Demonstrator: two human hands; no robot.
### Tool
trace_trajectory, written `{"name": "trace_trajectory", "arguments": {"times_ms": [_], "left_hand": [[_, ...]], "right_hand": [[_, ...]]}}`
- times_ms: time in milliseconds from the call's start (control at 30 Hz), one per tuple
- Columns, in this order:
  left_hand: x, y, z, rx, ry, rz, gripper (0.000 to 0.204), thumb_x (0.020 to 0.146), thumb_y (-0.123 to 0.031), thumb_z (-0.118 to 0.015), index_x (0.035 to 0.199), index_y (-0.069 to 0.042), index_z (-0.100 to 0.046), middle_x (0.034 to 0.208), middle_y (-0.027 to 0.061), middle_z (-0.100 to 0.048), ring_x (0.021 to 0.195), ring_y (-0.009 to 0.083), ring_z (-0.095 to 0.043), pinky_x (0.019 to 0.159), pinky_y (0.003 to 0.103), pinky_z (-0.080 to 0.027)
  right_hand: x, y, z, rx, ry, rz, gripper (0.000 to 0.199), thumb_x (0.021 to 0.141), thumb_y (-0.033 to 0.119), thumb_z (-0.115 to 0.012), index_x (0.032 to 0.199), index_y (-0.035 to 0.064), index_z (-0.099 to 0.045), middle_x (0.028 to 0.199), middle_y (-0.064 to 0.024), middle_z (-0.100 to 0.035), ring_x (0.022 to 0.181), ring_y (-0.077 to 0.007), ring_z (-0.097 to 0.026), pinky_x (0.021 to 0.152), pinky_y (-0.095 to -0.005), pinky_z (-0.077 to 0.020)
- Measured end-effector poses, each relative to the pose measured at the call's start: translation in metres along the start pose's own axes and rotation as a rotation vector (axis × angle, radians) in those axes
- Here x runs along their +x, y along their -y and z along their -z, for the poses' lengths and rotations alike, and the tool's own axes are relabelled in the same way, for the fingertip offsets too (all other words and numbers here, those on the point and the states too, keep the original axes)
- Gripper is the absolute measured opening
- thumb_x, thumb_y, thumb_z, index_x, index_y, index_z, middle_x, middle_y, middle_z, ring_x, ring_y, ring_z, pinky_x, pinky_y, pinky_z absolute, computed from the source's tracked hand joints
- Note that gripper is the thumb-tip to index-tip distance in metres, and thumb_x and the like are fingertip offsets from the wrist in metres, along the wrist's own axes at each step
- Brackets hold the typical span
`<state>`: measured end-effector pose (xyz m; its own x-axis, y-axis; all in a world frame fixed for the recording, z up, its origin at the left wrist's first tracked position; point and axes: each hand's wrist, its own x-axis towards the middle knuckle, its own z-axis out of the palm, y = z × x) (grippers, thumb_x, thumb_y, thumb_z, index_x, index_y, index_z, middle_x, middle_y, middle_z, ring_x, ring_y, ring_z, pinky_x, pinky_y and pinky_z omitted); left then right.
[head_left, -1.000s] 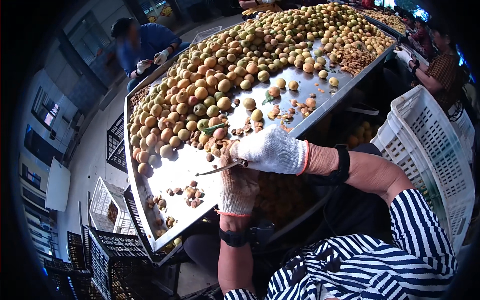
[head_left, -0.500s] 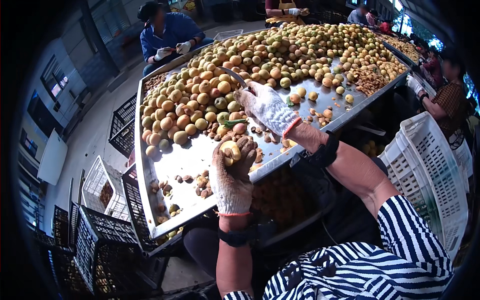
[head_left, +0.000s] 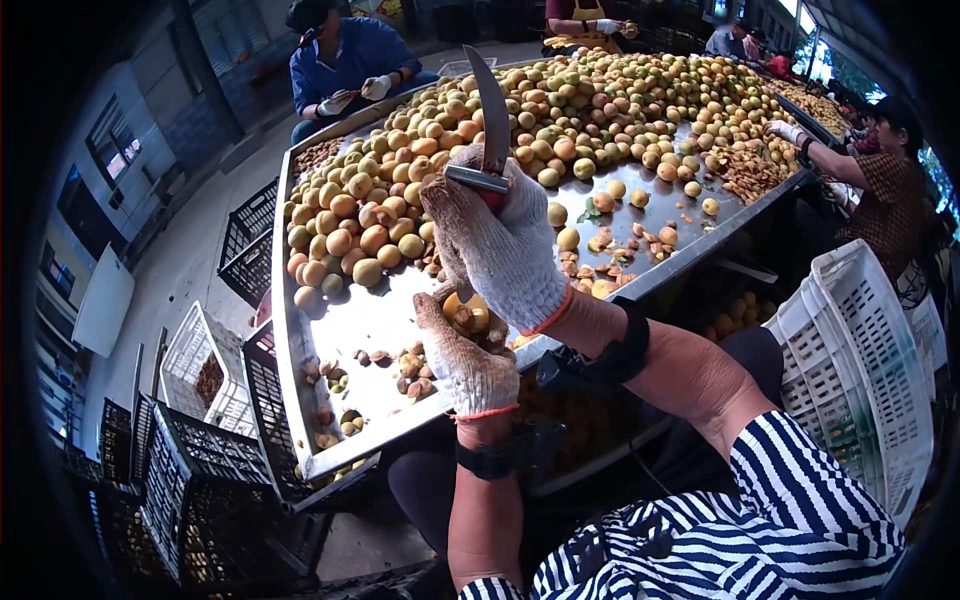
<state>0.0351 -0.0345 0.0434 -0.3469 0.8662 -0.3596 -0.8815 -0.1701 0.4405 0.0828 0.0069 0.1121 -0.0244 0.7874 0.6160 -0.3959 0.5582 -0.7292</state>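
Note:
My right hand [head_left: 510, 240], in a dirty white knit glove, is closed round a knife [head_left: 492, 115] whose curved blade points up over the fruit heap. A bit of red handle shows beneath a metal collar. Just below, my gloved left hand [head_left: 465, 360] is closed round a cut yellow apricot [head_left: 470, 314]; its fingers are partly hidden by my right hand. Both hands are above the near edge of a metal-topped table [head_left: 385, 310]. A big heap of whole apricots [head_left: 600, 95] covers its far side. Dark pits and scraps [head_left: 410, 370] lie left of my left hand.
White plastic crates [head_left: 850, 350] stand at my right, and black crates [head_left: 210, 470] at the left. Split apricot pieces [head_left: 750, 165] are piled at the table's right end. Co-workers [head_left: 350, 65] sit round the table; one at the right reaches onto it.
My right hand has moved left and nearer, over my left hand, and the knife has swung from slanting left to upright. My left hand has shifted slightly right and lower. The right-hand co-worker's arm now reaches the table.

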Motion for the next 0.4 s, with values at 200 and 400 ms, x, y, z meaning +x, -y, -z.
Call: {"name": "trace_trajectory", "arguments": {"times_ms": [200, 400], "left_hand": [[0.008, 0.003, 0.017, 0.111, 0.062, 0.04, 0.03, 0.091, -0.046, -0.048, 0.096, -0.017, -0.052, 0.078, -0.0042, -0.057, 0.065, 0.0074, -0.054, 0.05, 0.021, -0.039], [0.01, 0.005, 0.018, 0.141, 0.128, 0.006, 0.031, 0.092, -0.046, -0.047, 0.093, -0.016, -0.05, 0.073, -0.0051, -0.055, 0.056, 0.0037, -0.051, 0.041, 0.017, -0.034]], "right_hand": [[-0.012, -0.011, 0.003, -0.086, 0.096, 0.022, 0.011, 0.085, 0.008, -0.063, 0.09, 0.0048, -0.055, 0.071, 0.0027, -0.055, 0.058, -0.0012, -0.05, 0.049, -0.0166, -0.0407], [-0.013, -0.015, 0.002, -0.153, 0.2, 0.118, 0.021, 0.083, 0.017, -0.066, 0.094, 0.0018, -0.059, 0.076, -0.0036, -0.062, 0.07, -0.0074, -0.058, 0.062, -0.024, -0.0483]]}}
